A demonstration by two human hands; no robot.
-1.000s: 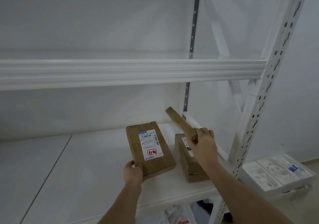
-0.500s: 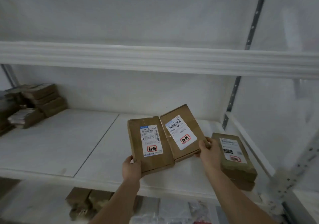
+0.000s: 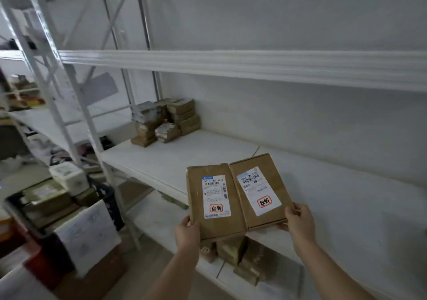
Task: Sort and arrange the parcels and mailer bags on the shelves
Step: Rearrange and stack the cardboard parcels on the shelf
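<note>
Cardboard parcels (image 3: 238, 198) side by side — one per hand.

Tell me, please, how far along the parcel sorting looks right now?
Partly done: a stack of parcels already sits at the shelf's far end. In hand: left hand and right hand each hold a labelled parcel. Left: placing these, plus the boxes lower down.

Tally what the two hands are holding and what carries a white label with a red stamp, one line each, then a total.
Brown parcels in hand: 2, the left parcel in the left hand, the right parcel in the right hand.
White labels with a red stamp: 2, one on each.
Total parcels held: 2.
</note>
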